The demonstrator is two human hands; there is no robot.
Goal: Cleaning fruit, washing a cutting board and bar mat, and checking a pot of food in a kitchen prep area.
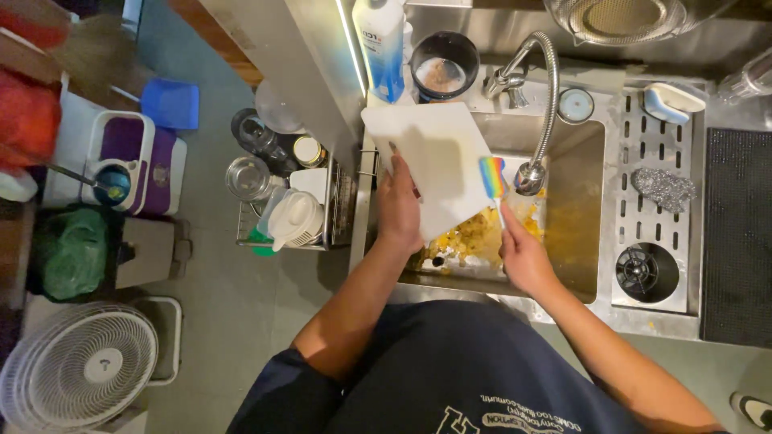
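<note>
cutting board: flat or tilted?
Tilted. The left hand holds the white cutting board slanted over the sink, lower edge above yellow food scraps; the right hand holds a rainbow scraper against it.

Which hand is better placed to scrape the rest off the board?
Probably the right hand: it holds the rainbow scraper against the white board over the sink. The left hand is busy holding the board tilted.
</note>
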